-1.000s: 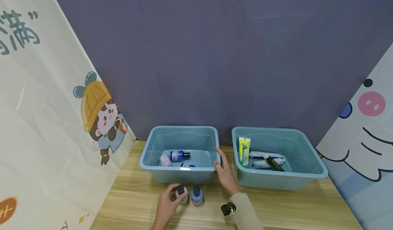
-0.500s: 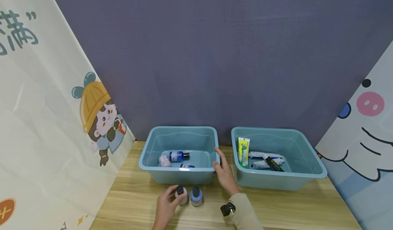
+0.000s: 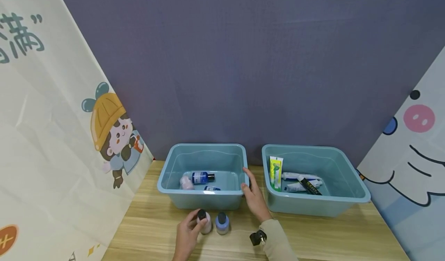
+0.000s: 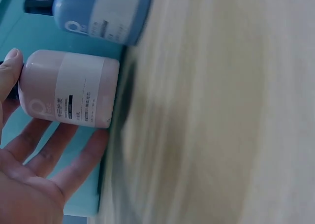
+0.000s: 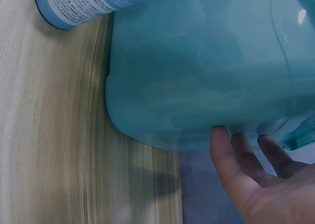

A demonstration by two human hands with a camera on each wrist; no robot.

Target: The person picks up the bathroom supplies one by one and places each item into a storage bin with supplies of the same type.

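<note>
The head view looks down from well above the left bin (image 3: 203,176). Both wrist views sit close at that bin's (image 5: 197,76) front wall, sharing the blue bottle (image 4: 101,12).

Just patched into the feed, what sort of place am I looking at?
Probably a staged tabletop sorting station: a wooden table with two blue bins, plain purple backdrop and cartoon banners at the sides.

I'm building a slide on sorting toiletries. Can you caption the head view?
Left hand grips a pink bottle beside a blue bottle; right hand rests on the left bin.
</note>
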